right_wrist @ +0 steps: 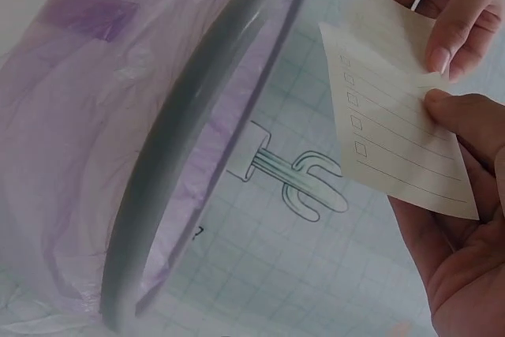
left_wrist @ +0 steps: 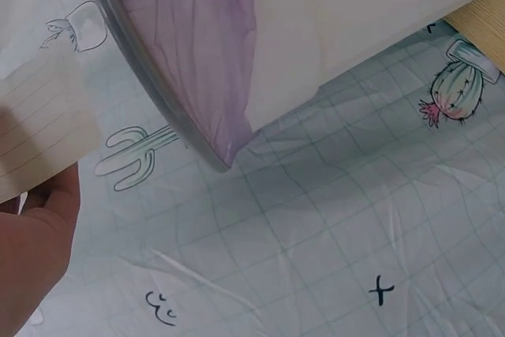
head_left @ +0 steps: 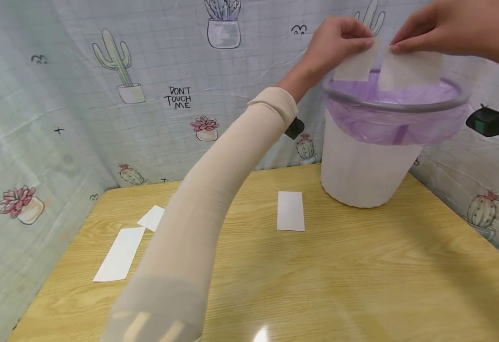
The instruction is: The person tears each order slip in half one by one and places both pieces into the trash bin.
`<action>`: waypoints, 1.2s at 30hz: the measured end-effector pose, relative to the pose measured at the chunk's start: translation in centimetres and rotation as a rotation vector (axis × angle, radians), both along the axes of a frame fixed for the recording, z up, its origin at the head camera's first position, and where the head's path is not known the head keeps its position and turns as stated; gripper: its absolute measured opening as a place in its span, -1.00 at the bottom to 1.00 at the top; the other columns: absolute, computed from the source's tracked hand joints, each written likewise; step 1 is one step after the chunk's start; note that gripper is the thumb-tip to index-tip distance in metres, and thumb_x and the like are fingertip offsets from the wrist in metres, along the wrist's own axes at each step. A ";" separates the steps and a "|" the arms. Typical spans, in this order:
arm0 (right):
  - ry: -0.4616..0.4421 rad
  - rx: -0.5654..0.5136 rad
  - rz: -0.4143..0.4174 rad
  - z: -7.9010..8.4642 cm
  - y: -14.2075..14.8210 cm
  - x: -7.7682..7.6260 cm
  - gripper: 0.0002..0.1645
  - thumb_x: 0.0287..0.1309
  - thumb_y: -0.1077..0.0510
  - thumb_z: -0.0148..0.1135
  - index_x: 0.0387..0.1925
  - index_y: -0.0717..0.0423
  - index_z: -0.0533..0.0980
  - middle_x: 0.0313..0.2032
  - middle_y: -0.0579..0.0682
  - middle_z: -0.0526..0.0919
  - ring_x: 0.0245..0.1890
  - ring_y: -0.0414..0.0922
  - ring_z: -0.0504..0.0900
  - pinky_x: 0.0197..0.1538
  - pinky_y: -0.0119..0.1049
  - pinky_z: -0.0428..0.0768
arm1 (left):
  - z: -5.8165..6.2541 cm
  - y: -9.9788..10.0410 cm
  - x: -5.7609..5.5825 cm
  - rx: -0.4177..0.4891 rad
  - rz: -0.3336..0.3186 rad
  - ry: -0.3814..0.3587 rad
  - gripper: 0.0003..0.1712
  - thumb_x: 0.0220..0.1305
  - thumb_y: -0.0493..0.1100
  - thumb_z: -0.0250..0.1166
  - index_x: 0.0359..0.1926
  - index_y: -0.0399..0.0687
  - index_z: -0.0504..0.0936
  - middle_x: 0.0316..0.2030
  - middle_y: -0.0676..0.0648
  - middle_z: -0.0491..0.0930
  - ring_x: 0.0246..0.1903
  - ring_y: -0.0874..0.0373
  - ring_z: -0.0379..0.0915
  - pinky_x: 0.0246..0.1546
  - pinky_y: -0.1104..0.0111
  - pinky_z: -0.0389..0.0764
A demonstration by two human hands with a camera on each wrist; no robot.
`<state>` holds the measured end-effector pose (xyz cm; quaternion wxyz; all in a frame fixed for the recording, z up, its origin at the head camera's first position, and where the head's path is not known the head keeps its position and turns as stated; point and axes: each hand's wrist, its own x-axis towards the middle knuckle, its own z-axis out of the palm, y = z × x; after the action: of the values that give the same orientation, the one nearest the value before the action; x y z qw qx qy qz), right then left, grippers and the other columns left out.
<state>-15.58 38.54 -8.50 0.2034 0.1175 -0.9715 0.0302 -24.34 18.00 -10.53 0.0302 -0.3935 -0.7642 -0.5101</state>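
My left hand [head_left: 337,45] pinches a small pale piece of paper [head_left: 353,67] above the far side of the bin. Close beside it, my right hand [head_left: 467,31] holds another piece of paper [head_left: 412,71] between thumb and fingers. Printed lines and a row of small boxes show on the right-hand paper [right_wrist: 394,136] in the right wrist view. Both pieces hang over the mouth of a white bin [head_left: 365,161] lined with a purple bag [head_left: 403,126] under a grey rim ring [head_left: 395,107]. In the left wrist view, part of the left hand [left_wrist: 35,250] is cut off.
On the wooden table [head_left: 360,266] lie a white paper slip [head_left: 291,211] near the bin, a longer slip [head_left: 120,254] at the left and a smaller one [head_left: 152,217] partly behind the left sleeve [head_left: 198,213]. A cactus-patterned cloth [head_left: 147,118] hangs behind.
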 end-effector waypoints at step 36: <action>-0.154 -0.072 -0.054 -0.1 0.9 -2.0 -0.49 0.39 0.13 0.25 0.19 0.44 0.52 0.13 0.48 0.55 -0.17 0.10 0.52 -0.41 -0.75 0.37 | -0.5 0.2 -1.6 -0.045 0.038 -0.054 -0.76 0.35 -0.27 0.37 0.01 -0.13 0.76 -0.07 0.00 0.71 -0.14 0.27 0.54 -0.16 0.59 0.50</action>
<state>-17.60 39.43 -8.62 0.1329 0.0812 -0.9854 0.0687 -25.93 18.16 -11.03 0.0103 -0.3655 -0.7835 -0.5024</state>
